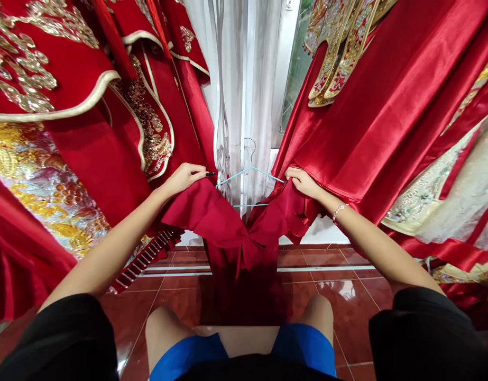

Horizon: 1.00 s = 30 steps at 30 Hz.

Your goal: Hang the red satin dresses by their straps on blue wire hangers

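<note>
A dark red dress (pixel 218 218) with a knotted, twisted front hangs between my hands, its skirt falling toward the floor. My left hand (pixel 185 178) is closed on the dress's shoulder at the left, and a small dark tip shows by its fingers. At the right, my right hand (pixel 302 182) grips the other shoulder. A light blue wire hanger (pixel 250 167) with a metal hook pointing up sits in the dress's neckline. Its right end reaches the fingers of my right hand; the left end meets the cloth near my left hand.
Red costumes with gold embroidery (pixel 154 132) hang close on the left. Red satin garments (pixel 370 127) with beaded panels crowd the right side. Behind the hanger are a white curtain (pixel 241 84) and a window frame (pixel 286 63). Below lies a red tiled floor (pixel 347 301).
</note>
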{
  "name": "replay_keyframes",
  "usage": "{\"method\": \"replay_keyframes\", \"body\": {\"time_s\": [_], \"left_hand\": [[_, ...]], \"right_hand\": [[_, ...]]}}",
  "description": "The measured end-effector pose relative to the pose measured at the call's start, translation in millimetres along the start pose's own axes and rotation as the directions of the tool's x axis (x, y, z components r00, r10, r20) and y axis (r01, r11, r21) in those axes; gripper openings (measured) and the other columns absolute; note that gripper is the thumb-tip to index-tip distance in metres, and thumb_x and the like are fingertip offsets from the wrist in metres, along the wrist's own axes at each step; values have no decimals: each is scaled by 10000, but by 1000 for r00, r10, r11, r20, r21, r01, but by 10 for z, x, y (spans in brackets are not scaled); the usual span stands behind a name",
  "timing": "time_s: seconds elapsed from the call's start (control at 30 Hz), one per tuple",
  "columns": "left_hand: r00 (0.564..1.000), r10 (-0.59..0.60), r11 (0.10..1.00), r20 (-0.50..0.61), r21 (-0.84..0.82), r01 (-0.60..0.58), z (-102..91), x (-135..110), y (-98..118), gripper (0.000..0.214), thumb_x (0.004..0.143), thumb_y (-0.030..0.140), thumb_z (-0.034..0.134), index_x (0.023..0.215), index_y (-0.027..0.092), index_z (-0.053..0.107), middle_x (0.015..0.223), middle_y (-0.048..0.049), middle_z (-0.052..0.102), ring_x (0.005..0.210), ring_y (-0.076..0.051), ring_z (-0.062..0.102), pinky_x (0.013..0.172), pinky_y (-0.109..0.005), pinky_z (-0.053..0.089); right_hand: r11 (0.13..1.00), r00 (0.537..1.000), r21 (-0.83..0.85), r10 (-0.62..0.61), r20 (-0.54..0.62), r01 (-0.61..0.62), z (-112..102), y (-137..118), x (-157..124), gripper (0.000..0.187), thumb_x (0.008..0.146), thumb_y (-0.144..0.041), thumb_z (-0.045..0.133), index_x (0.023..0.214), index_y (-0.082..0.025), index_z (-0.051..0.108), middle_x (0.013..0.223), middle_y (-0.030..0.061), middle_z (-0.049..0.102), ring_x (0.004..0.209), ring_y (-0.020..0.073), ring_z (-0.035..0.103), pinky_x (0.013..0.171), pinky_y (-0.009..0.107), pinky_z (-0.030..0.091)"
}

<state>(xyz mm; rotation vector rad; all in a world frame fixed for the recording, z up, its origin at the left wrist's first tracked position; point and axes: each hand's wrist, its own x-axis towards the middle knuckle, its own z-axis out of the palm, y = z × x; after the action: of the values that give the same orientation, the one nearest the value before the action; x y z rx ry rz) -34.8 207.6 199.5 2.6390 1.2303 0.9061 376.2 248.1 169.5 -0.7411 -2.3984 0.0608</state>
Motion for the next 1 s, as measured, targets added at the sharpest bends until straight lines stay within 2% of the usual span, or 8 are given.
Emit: {"method": "replay_keyframes", "body": {"time_s": [0.07,0.2,0.3,0.4,0.53,0.67,0.83,1.0], "left_hand": [[995,69,997,-73,24,-67,114,-9,41,529,963,577,373,590,202,366,586,10,408,575,-133,395,604,-266,355],[966,240,961,97,117,-250,296,-52,73,541,991,586,336,634,203,474,622,-23,511,637,-172,498,708,-284,433],[972,225,961,65,151,-233,342,-138,19,529,998,555,334,630,203,478,620,-21,519,633,-168,508,712,-277,438],[988,151,984,18,89,-152,329,-219,-50,484,984,493,377,609,196,454,607,-6,501,597,-144,484,646,-257,408],[991,99,995,87,-6,-99,236,-180,-68,488,951,478,437,559,190,404,545,23,430,523,-112,398,567,-244,345],[984,149,987,98,47,-154,158,43,48,497,973,482,424,576,184,453,582,8,492,555,-121,445,623,-265,371],[972,208,941,105,250,-229,325,250,272,411,1010,399,405,695,194,573,756,-49,632,762,-181,569,794,-319,452],[985,137,947,-106,305,-99,424,-94,317,307,983,405,432,1012,201,660,1139,-135,661,1080,-268,578,965,-435,486]], "right_hand": [[999,999,-25,-36,-21,36,65,-108,7,214,771,-53,327,735,-249,404,830,57,530,848,211,517,848,369,459],[996,995,-64,-69,-70,64,215,-261,-47,264,828,-85,390,991,-219,548,1189,127,571,1151,243,535,1028,447,445],[998,977,28,56,-207,-51,331,-258,-107,461,851,-143,456,1308,-203,442,1346,155,510,1296,249,487,1127,486,390],[980,970,118,176,-166,-158,476,-238,-112,596,893,-238,519,1452,-217,313,1363,139,529,1290,247,514,1129,476,411],[958,961,-116,250,-113,-263,659,-263,13,510,887,-241,567,1386,-202,469,1318,153,545,1236,314,521,1069,520,455],[949,974,-220,217,-61,-225,687,-237,136,397,895,-92,410,1256,-162,559,1161,159,581,1078,287,567,983,487,503],[968,980,-152,197,-21,-198,623,-231,118,421,925,-85,288,1213,-166,585,1080,141,618,997,267,596,906,447,526],[969,968,45,244,-56,-242,547,-385,-18,496,906,-223,476,1402,-201,477,1341,145,588,1279,276,533,1132,507,405]]}}
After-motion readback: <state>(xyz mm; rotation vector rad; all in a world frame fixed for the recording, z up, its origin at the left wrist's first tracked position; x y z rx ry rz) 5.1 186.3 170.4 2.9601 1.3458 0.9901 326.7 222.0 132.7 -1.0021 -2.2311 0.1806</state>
